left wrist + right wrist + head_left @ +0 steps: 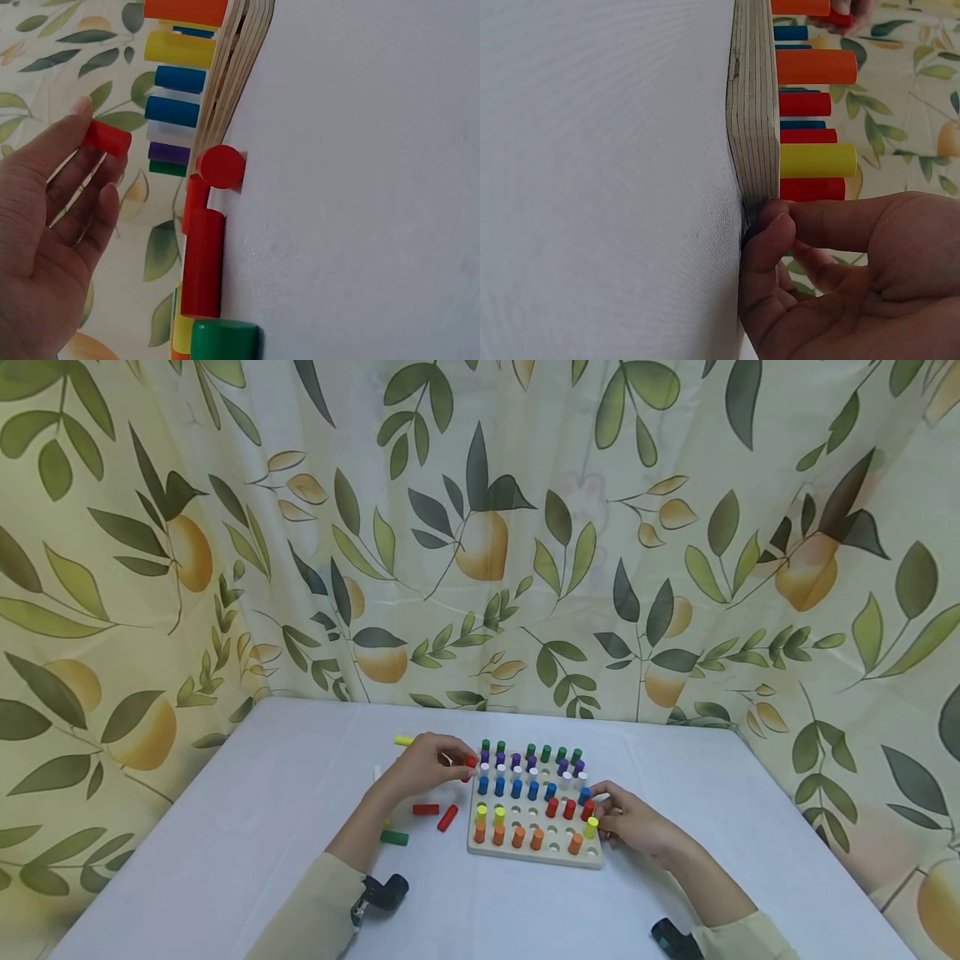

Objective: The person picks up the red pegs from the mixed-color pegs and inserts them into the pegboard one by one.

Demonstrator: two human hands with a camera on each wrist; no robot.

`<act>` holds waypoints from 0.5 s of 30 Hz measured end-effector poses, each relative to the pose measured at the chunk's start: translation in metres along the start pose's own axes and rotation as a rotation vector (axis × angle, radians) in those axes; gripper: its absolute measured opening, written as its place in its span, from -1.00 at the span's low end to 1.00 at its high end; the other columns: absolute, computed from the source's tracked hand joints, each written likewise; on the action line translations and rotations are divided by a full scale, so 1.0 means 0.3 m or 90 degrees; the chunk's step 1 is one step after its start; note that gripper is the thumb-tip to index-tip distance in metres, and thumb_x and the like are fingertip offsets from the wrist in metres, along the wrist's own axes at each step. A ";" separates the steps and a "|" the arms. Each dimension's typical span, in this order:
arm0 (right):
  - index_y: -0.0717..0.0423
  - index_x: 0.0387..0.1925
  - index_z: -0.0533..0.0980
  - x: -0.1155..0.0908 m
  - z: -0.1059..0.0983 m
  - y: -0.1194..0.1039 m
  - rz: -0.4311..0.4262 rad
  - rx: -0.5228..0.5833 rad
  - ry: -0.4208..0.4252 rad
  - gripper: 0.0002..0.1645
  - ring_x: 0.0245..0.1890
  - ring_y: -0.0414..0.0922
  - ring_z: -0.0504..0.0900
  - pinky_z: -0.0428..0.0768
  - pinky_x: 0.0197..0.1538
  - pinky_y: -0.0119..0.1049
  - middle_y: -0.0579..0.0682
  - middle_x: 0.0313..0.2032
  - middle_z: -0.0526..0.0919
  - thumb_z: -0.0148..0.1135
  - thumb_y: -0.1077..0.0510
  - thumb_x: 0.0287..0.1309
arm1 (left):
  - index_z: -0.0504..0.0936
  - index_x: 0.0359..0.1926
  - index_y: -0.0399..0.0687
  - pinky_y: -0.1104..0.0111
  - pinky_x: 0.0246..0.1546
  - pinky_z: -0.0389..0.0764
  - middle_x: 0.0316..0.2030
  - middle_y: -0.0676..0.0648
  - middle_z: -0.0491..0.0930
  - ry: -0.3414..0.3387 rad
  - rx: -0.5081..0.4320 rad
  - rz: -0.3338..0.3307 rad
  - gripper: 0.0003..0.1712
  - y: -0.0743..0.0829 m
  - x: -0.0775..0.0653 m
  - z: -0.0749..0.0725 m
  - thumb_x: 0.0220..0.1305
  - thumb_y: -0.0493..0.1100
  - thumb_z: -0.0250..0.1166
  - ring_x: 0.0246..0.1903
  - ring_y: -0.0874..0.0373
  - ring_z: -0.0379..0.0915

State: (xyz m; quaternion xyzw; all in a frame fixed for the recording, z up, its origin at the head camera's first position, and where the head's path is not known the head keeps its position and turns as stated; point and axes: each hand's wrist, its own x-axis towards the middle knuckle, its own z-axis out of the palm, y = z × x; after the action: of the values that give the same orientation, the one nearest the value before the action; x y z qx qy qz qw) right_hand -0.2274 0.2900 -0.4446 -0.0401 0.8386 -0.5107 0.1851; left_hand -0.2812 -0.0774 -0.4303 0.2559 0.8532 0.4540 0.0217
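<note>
My left hand pinches a short red peg between thumb and fingertips, just off the left edge of a wooden pegboard. Rows of green, purple, white, blue, red, yellow and orange pegs stand upright in the board, with some bare holes among them. At the board's right edge, my right hand grips the rim with thumb and curled fingers, as the right wrist view shows, close beside a yellow peg and a red peg.
Left of the board, loose pegs lie on the white-covered table: a red peg, another red peg, a green peg and a yellow peg. A leaf-and-fruit patterned curtain hangs behind the table.
</note>
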 end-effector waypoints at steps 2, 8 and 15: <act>0.23 0.27 0.32 -0.001 0.002 -0.001 0.003 0.001 0.003 -0.51 -0.27 0.02 0.48 0.54 -0.28 -0.27 0.13 -0.17 0.41 0.06 0.45 0.35 | 0.80 -0.05 0.01 0.32 -0.16 0.64 -0.28 0.16 0.70 -0.002 -0.001 0.003 -0.79 0.007 0.000 0.004 0.30 -0.17 0.49 -0.26 0.14 0.57; 0.20 0.26 0.33 -0.001 0.003 -0.005 0.013 -0.003 0.012 -0.53 -0.28 0.02 0.49 0.54 -0.27 -0.26 0.13 -0.18 0.43 0.06 0.44 0.37 | 0.79 -0.01 -0.07 0.32 -0.16 0.63 -0.25 0.16 0.71 -0.012 -0.003 0.015 -0.75 0.026 0.011 0.018 0.31 -0.18 0.49 -0.24 0.12 0.54; 0.22 0.27 0.32 -0.003 0.001 -0.007 0.007 -0.002 0.002 -0.53 -0.27 0.02 0.48 0.54 -0.26 -0.26 0.13 -0.17 0.42 0.06 0.43 0.38 | 0.79 0.03 -0.06 0.34 -0.12 0.64 -0.21 0.19 0.70 -0.020 -0.013 0.000 -0.71 0.028 0.021 0.033 0.31 -0.15 0.49 -0.19 0.14 0.56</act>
State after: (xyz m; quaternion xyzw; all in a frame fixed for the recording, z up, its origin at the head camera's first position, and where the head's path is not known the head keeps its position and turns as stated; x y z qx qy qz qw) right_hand -0.2267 0.2890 -0.4428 -0.0351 0.8400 -0.5084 0.1865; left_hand -0.2807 -0.0631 -0.4284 0.2630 0.8478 0.4589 0.0376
